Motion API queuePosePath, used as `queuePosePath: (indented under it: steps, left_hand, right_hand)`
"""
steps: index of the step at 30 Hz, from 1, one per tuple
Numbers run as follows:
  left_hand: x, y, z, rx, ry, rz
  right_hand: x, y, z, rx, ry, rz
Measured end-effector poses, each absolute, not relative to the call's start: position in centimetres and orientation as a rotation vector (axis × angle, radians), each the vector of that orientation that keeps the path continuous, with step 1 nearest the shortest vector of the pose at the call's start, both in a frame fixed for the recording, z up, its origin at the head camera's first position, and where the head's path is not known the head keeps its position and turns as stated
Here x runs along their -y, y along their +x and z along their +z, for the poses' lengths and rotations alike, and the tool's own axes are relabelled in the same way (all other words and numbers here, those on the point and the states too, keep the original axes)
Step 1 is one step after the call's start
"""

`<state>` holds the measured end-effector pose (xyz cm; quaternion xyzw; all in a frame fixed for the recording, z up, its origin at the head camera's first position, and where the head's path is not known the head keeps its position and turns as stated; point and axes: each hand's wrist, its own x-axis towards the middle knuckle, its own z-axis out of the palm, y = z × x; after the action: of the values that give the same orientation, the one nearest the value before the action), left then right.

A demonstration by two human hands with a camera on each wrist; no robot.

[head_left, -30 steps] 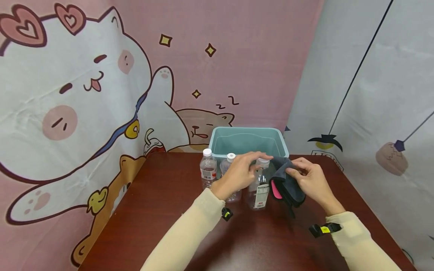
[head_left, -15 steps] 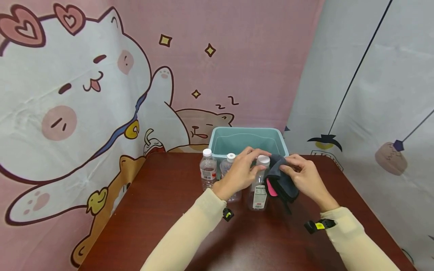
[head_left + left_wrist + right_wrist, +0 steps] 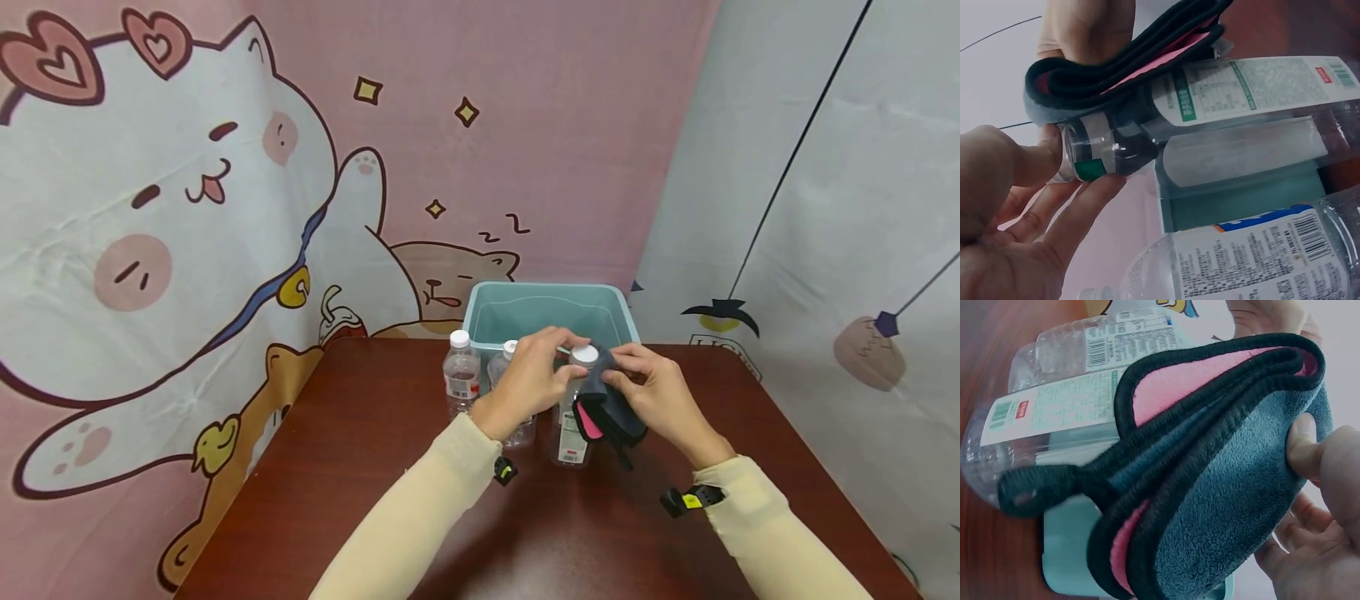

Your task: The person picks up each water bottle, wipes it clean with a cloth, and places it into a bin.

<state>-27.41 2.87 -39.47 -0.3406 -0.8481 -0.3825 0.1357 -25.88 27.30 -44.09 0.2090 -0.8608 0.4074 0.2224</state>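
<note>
Half-hiding the middle bottle (image 3: 521, 433), the left hand (image 3: 528, 377) pinches another bottle (image 3: 573, 440); the right hand (image 3: 663, 395) pinches cloth (image 3: 611, 412).

The table (image 3: 360, 467) has a glossy, red-brown wood-grain top. From where I stand, a teal bin (image 3: 551, 284) occupies 12 o'clock, at the far edge. Before it, three clear, white-capped bottles stand upright: first bottle (image 3: 461, 387), 11 o'clock; second bottle (image 3: 520, 433), between; third bottle (image 3: 572, 446), nearest center.
</note>
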Motion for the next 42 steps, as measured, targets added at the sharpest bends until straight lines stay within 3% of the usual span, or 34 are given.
queuePosePath:
  steps: [16, 42]
  left_hand:
    - [-2.7, -27.3, -39.3, 2.500, -1.015, -1.098]
    - [-2.5, -27.6, -39.5, 2.477, -1.071, -1.030]
  right_hand:
    - [-28.6, -25.6, -45.7, 2.457, 0.642, 0.992]
    - [-28.8, -26.9, -54.2, 2.808, 0.861, 0.708]
